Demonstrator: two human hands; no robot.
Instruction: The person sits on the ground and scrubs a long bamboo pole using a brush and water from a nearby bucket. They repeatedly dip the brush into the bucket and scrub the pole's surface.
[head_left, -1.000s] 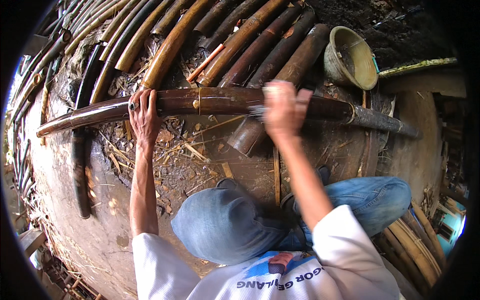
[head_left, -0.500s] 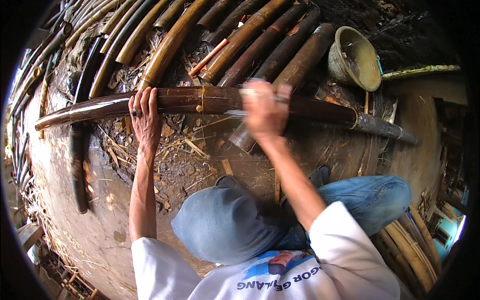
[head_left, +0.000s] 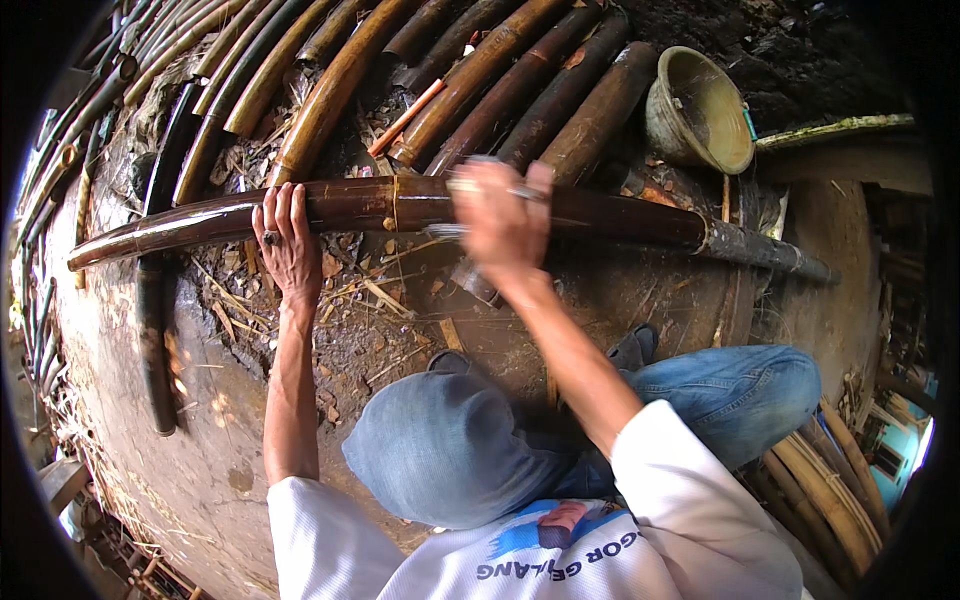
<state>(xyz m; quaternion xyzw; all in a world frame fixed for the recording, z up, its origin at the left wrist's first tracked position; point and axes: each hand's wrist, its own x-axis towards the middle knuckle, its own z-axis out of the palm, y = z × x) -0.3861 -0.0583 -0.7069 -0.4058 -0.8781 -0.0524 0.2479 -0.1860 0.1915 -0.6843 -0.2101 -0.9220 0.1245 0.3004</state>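
A long dark brown bamboo pole (head_left: 380, 205) lies crosswise over wet muddy ground in front of me. My left hand (head_left: 286, 240) grips over the pole near its left part and holds it down. My right hand (head_left: 503, 222) is blurred with motion against the pole's middle, closed on a small metal tool (head_left: 470, 186) whose shape I cannot make out. The pole's right end (head_left: 760, 250) is greyer and muddy. My bent knee in blue jeans (head_left: 745, 390) is at the lower right.
Several more bamboo poles (head_left: 480, 75) lie side by side beyond the one I hold, fanning up and left. An olive green bowl (head_left: 700, 110) stands at the upper right. Shavings and leaf litter (head_left: 350, 290) cover the ground. More poles (head_left: 830, 490) lie at the lower right.
My right hand has slid left along the pole with the tool, from near the right of centre to the middle. The left hand stays put on the pole.
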